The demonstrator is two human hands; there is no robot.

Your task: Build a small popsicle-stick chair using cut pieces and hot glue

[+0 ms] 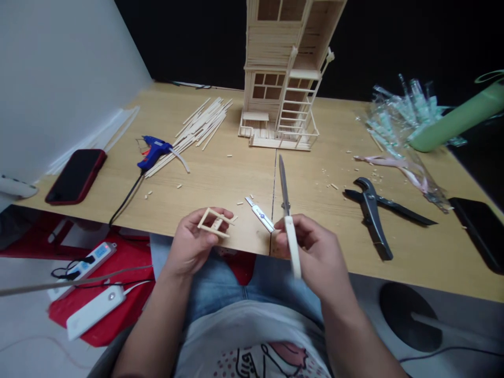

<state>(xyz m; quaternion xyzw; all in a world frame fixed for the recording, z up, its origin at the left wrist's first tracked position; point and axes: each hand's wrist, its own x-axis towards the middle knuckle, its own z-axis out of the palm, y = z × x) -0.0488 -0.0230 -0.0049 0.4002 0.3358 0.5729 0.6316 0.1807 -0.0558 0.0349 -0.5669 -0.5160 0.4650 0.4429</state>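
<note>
My left hand [192, 239] is closed around a small frame of pale wooden sticks [201, 221], pinched between thumb and fingers near the table's front edge. In my right hand [315, 249] is a pair of scissors [290, 233] with pale handles, its blades pointing away from me and looking closed together. A white craft knife [260, 214] lies on the table between my hands, its end close to my right fingertips. Farther back stands a model house [265, 52] built of wooden sticks, with a ladder and a railed deck.
A blue glue gun [154, 152] lies beside loose wooden sticks [205, 126] at the left, near a phone [76, 176]. Black cutters [372, 215], a green cylinder [457, 118], plastic wrappers [409, 113] and a black phone [478, 231] occupy the right. Below left, power strips [88, 265] rest on a red stool.
</note>
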